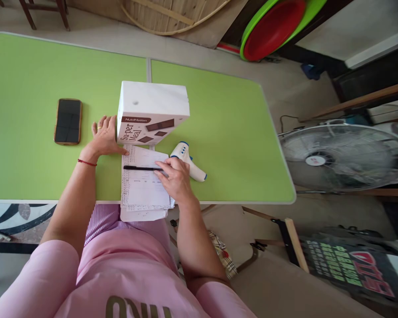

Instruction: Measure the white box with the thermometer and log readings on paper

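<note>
On the green table's near edge lies a stack of spiral notebooks (147, 190), the top one open to pages with writing. A black pen (139, 168) lies crosswise over the page. My right hand (176, 176) rests on the notebook, thumb and forefinger on either side of the pen's right end. My left hand (106, 136) has its fingers spread against the left side of a white "Super Meal" box (154, 106); its thumb reaches the notebook's corner. The box stands upright just beyond the pages. Beside my right hand is a white and blue infrared thermometer (189, 161), partly covered by it.
A phone (68, 121) lies on the table (232, 132) to the left. Past the right edge stands a fan (345, 157). Red and green basins (273, 28) lean at the back. A folding chair (268, 274) is at the near right.
</note>
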The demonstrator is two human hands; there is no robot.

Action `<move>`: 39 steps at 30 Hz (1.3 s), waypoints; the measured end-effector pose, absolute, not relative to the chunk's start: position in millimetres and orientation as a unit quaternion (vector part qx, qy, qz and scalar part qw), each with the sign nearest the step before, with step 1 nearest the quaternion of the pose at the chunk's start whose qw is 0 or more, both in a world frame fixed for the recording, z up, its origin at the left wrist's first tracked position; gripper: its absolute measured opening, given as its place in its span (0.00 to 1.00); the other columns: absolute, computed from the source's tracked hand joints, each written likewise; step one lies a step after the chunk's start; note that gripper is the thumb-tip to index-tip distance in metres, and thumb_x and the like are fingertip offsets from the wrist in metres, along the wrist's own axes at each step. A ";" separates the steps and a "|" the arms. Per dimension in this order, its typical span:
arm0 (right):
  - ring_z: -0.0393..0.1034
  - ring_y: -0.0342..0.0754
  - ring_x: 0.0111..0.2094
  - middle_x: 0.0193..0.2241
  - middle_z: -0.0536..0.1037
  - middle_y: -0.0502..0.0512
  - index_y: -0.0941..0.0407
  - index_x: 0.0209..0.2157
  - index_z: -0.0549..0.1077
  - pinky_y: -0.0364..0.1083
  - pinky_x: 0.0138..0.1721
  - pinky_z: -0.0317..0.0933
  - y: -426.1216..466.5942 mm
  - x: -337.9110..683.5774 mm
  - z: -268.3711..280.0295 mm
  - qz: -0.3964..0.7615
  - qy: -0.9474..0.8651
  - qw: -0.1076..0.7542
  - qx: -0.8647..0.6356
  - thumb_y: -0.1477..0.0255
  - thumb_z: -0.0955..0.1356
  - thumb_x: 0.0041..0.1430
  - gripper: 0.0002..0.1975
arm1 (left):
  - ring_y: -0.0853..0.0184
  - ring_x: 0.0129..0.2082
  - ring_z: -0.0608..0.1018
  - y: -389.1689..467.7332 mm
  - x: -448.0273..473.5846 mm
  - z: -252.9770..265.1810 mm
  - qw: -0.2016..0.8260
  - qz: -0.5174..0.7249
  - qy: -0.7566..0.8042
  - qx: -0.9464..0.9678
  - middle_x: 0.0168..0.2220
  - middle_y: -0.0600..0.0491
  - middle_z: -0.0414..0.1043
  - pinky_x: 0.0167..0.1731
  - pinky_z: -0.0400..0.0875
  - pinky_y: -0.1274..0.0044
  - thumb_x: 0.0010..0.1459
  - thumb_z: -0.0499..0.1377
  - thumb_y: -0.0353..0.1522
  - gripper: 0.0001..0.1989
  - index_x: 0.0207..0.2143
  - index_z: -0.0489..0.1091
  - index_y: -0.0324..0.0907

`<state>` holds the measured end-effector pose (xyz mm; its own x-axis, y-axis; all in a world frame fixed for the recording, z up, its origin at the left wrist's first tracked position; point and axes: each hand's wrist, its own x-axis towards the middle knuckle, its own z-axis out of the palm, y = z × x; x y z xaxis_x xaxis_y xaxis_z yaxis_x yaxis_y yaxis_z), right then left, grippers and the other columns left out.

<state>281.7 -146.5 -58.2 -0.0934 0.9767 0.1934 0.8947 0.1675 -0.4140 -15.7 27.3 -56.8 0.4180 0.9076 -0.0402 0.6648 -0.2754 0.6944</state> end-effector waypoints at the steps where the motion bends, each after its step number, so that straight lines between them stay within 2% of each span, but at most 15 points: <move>1: 0.74 0.61 0.50 0.45 0.80 0.61 0.50 0.53 0.90 0.61 0.56 0.66 -146.4 276.1 -58.0 0.099 -0.741 0.200 -0.633 0.70 0.72 0.71 0.15 | 0.17 0.86 0.44 24.8 -14.3 -55.1 0.322 0.156 0.510 0.782 0.85 0.29 0.53 0.81 0.29 0.30 0.30 0.87 0.56 0.84 0.84 0.53 0.46; 3: 0.74 0.60 0.49 0.44 0.80 0.61 0.50 0.51 0.90 0.60 0.55 0.65 -145.5 271.7 -58.3 0.100 -0.751 0.186 -0.626 0.71 0.71 0.73 0.13 | 0.17 0.87 0.38 19.0 -10.7 -49.1 0.320 0.103 0.514 0.789 0.88 0.27 0.42 0.79 0.23 0.29 0.32 0.86 0.60 0.88 0.87 0.46 0.43; 6: 0.75 0.58 0.45 0.40 0.82 0.59 0.51 0.46 0.86 0.58 0.54 0.67 -144.0 276.7 -58.1 0.100 -0.755 0.223 -0.608 0.70 0.70 0.75 0.10 | 0.18 0.87 0.35 11.0 -4.2 -35.9 0.303 0.050 0.525 0.794 0.89 0.27 0.34 0.79 0.23 0.29 0.36 0.84 0.62 0.91 0.89 0.39 0.41; 9: 0.74 0.54 0.37 0.36 0.81 0.55 0.51 0.45 0.80 0.54 0.44 0.70 -143.5 276.9 -55.9 0.111 -0.716 0.361 -0.587 0.63 0.70 0.77 0.08 | 0.20 0.87 0.33 5.2 1.2 -23.1 0.279 0.004 0.538 0.795 0.90 0.30 0.30 0.82 0.25 0.33 0.40 0.82 0.63 0.90 0.90 0.34 0.42; 12: 0.71 0.49 0.30 0.31 0.77 0.49 0.49 0.41 0.74 0.49 0.36 0.70 -142.2 257.1 -55.1 0.174 -0.629 0.512 -0.558 0.58 0.72 0.75 0.11 | 0.22 0.88 0.33 2.3 4.5 -15.3 0.267 -0.022 0.545 0.794 0.90 0.30 0.28 0.83 0.27 0.35 0.42 0.82 0.63 0.90 0.89 0.31 0.42; 14: 0.71 0.46 0.27 0.29 0.77 0.46 0.49 0.39 0.73 0.47 0.33 0.70 -139.6 236.1 -57.3 0.238 -0.582 0.553 -0.546 0.57 0.73 0.72 0.12 | 0.23 0.88 0.33 1.6 5.7 -13.4 0.265 -0.028 0.549 0.792 0.90 0.30 0.27 0.83 0.27 0.35 0.42 0.82 0.63 0.91 0.89 0.31 0.41; 17: 0.72 0.45 0.25 0.28 0.78 0.46 0.50 0.39 0.76 0.45 0.30 0.69 -134.7 208.0 -65.3 0.311 -0.559 0.536 -0.552 0.58 0.72 0.68 0.10 | 0.24 0.88 0.34 1.3 6.6 -13.5 0.263 -0.026 0.554 0.790 0.90 0.30 0.28 0.83 0.27 0.36 0.41 0.82 0.63 0.91 0.89 0.31 0.41; 21: 0.66 0.44 0.23 0.24 0.76 0.44 0.50 0.35 0.75 0.44 0.27 0.65 -133.5 193.9 -77.8 0.288 -0.557 0.529 -0.572 0.60 0.73 0.63 0.09 | 0.24 0.88 0.35 1.2 7.6 -14.9 0.265 -0.022 0.550 0.792 0.90 0.32 0.29 0.83 0.27 0.36 0.42 0.81 0.64 0.90 0.90 0.32 0.42; 25: 0.65 0.44 0.23 0.23 0.73 0.44 0.49 0.33 0.73 0.45 0.27 0.66 -136.1 196.1 -83.7 0.235 -0.568 0.528 -0.586 0.60 0.71 0.66 0.10 | 0.23 0.88 0.34 1.9 8.5 -16.0 0.266 -0.021 0.548 0.793 0.90 0.31 0.29 0.83 0.27 0.36 0.41 0.82 0.65 0.91 0.89 0.32 0.41; 29: 0.66 0.45 0.24 0.24 0.73 0.44 0.49 0.34 0.73 0.45 0.29 0.67 -135.9 197.7 -84.6 0.227 -0.589 0.511 -0.584 0.59 0.70 0.68 0.11 | 0.22 0.88 0.33 2.4 8.8 -16.7 0.266 -0.026 0.546 0.794 0.90 0.30 0.28 0.83 0.27 0.35 0.42 0.82 0.64 0.91 0.89 0.30 0.40; 39: 0.66 0.46 0.25 0.24 0.73 0.45 0.48 0.33 0.71 0.46 0.30 0.68 -134.8 195.7 -83.2 0.231 -0.593 0.475 -0.608 0.59 0.69 0.66 0.10 | 0.25 0.88 0.32 1.8 10.2 -12.9 0.272 -0.034 0.549 0.790 0.89 0.30 0.26 0.83 0.25 0.36 0.43 0.82 0.63 0.90 0.89 0.31 0.38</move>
